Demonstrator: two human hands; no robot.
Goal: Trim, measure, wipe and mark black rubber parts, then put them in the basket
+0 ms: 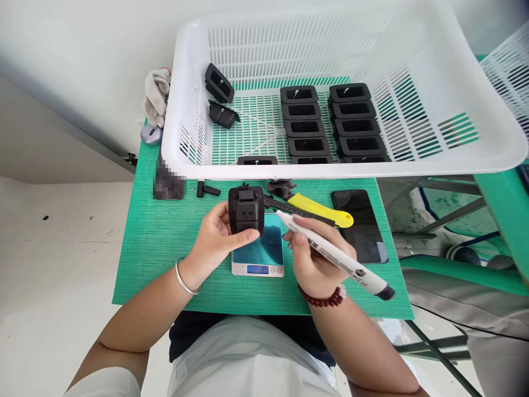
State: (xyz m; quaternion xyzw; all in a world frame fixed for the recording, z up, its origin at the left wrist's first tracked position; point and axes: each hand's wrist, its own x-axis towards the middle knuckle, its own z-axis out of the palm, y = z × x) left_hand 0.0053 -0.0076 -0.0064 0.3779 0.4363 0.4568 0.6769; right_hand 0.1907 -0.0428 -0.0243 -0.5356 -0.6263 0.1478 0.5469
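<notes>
In my left hand (221, 234) I hold a black plastic housing (247, 209), its back side toward me and my thumb across its lower edge. It is above the upper left part of a small digital scale (268, 242), hiding some of the platform. My right hand (318, 256) grips a white marker pen (339, 258) like a writing tool. The pen's tip points up and left toward the housing, with a gap between them. The dark end of the pen points down to the right.
A white plastic basket (330, 170) stands behind, holding several black housings (305, 128). On the green mat (157, 275) lie a yellow utility knife (318, 209), a black ruler (297, 209), a phone (359, 226) and small black parts (208, 189). Another person's leg (467, 303) shows at right.
</notes>
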